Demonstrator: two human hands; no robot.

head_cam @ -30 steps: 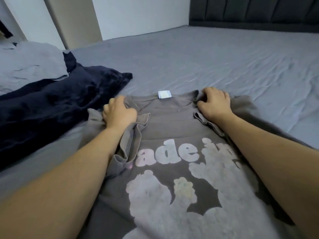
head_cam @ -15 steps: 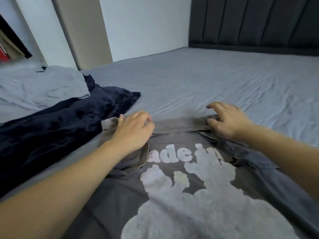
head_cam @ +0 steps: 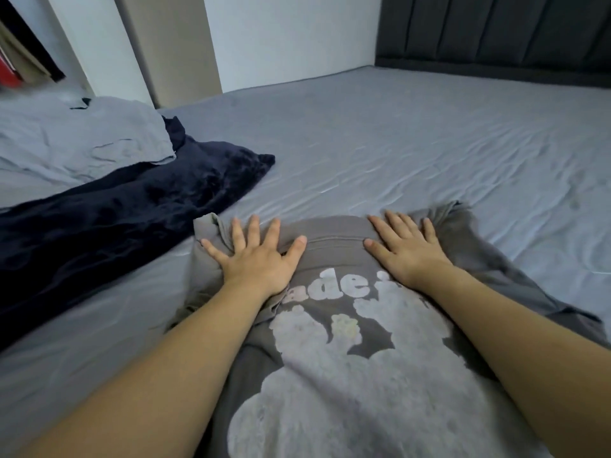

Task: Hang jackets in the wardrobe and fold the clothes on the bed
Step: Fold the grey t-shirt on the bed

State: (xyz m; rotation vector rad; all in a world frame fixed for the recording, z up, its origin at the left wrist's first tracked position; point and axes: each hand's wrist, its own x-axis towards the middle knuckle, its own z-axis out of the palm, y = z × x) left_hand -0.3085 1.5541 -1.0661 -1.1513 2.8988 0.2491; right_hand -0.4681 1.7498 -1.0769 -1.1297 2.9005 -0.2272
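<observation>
Centrally, the left hand (head_cam: 256, 259) lies flat with fingers spread and straight, pressing the far left part of the grey printed T-shirt (head_cam: 347, 375); it grips nothing. The right hand (head_cam: 405, 247) lies likewise, fingers straight and apart, palm down on the far right part of the same garment. Both hands rest just near of the shirt's far edge, where the cloth forms a doubled band between the thumbs. This flat, spread pressure probably serves to smooth the fold and hold it in place, so the folding of this shirt appears begun but not finished. Loose cloth bunches beyond each hand, at far left and far right. The shirt lies print-up on the bed (head_cam: 429, 153), running from the hands toward the near edge of the view. Left of the shirt, just beside it, a dark navy garment (head_cam: 115, 219) lies unfolded; a pale blue-grey garment (head_cam: 82, 140) rests partly on it, farther left. The bed's sheet is blue-grey and lightly wrinkled. A dark padded headboard (head_cam: 496, 34) stands at far right, a white wall (head_cam: 291, 38) behind.
</observation>
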